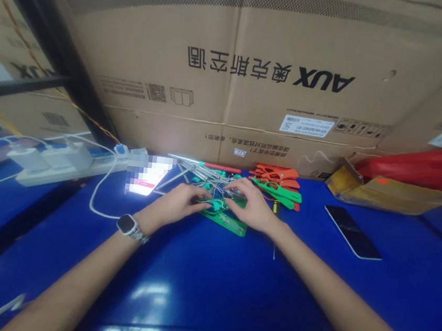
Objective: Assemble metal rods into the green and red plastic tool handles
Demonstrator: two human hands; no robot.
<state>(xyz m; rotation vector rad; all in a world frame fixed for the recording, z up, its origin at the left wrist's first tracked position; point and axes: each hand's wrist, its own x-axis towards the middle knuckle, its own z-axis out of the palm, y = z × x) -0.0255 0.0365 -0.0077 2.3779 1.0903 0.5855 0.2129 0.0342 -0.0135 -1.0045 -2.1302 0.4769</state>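
My left hand [179, 203], with a watch on its wrist, curls its fingers and thumb at the left side of a tangled pile of thin metal rods [204, 173] and small green plastic parts [217, 205]. From the right, my right hand [254, 206] bends its fingers over the same pile. Fingertips of both hands touch the small parts; exactly what each pinches is hidden. Under them lies a long flat green plastic piece [226, 223]. Behind my right hand are stacked orange plastic pieces [277, 175] and a green one [281, 194]. A screwdriver with a yellow handle [275, 207] lies beside that hand.
A lit phone [149, 176] rests left of the pile, near a white power strip [70, 168] with plugs and cables. Another phone [352, 233], dark, lies right. A large cardboard box [260, 96] stands behind. An open carton [391, 196] with red bags sits far right on the blue table [208, 285].
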